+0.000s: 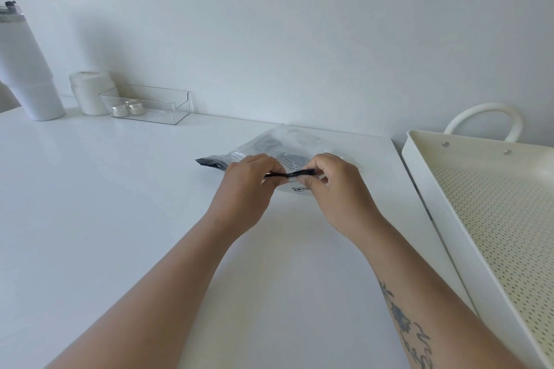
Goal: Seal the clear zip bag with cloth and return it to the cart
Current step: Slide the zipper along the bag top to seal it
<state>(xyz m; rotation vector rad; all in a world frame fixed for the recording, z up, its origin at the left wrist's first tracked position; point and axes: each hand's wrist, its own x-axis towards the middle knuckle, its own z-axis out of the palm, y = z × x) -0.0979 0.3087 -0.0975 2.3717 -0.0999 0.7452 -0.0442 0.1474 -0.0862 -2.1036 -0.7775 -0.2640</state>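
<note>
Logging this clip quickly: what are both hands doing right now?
Left hand: closed, pinching the dark zip strip of the clear zip bag.
Right hand: closed, pinching the same strip further right.

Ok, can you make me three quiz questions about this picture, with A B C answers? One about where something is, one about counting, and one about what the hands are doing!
1. Where is the cart tray?
A. Right of the table
B. On the wall
C. Under the tumbler

2. How many small jars sit in the clear organizer?
A. Five
B. Two
C. None

3. What are the hands doing?
A. Resting flat on the table
B. Holding the tumbler
C. Pinching the zip bag's dark strip

Answers:
1. A: its perforated tray stands beside the table edge.
2. B: two silvery jars show side by side.
3. C: the left hand and right hand both grip the zip bag at its strip.
</note>
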